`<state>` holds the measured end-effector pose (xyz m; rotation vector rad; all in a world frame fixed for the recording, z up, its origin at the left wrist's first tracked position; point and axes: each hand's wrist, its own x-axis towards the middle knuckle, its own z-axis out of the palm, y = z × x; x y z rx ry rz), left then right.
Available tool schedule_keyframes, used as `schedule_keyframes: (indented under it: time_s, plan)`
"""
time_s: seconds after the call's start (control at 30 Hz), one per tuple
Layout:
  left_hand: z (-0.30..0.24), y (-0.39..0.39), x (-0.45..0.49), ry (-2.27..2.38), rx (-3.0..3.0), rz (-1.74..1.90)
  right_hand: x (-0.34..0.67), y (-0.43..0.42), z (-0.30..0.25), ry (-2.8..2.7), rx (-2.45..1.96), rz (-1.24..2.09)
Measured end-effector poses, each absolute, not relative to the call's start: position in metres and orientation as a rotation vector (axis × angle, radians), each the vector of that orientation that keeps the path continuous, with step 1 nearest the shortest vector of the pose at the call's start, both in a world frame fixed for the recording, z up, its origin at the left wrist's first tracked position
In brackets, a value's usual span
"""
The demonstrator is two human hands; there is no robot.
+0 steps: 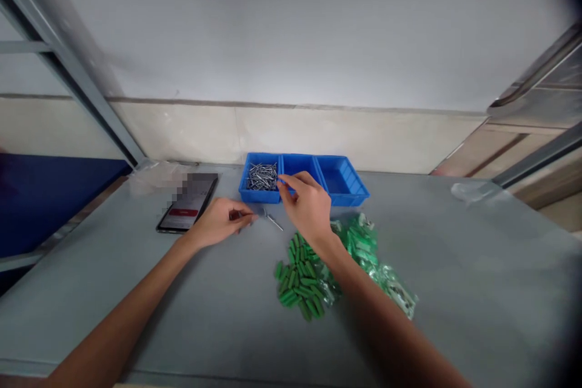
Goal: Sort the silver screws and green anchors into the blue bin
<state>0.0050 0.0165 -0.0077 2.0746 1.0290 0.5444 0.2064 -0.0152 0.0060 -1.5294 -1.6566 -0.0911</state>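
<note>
My left hand is just above the table, its thumb and fingers pinched together. Whatever may be between those fingertips is too small to make out. A few loose metal screws lie on the table just right of those fingertips. My right hand hangs in front of a three-part blue bin, fingers curled and fingertips close together at the left compartment's right edge. I cannot make out what they hold, if anything. Many silver screws fill that left compartment. Below my right hand is a pile of green wall plugs.
Clear plastic bags with green plugs lie right of the pile, partly behind my right forearm. A phone rests left of my left hand. Crumpled clear plastic sits at the back left, another piece at the right. A wall stands behind.
</note>
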Motion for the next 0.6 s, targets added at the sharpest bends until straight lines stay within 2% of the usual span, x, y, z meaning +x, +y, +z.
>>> schedule_keyframes:
  time_s: [0.27, 0.6]
  plan:
    - [-0.014, 0.017, 0.007, 1.054, 2.203, 0.559, 0.216, -0.045, 0.001, -1.977, -1.733, 0.142]
    - [-0.017, 0.015, 0.01, 1.061, 2.232, 0.581, 0.199, -0.047, -0.011, -2.172, -1.825, 0.096]
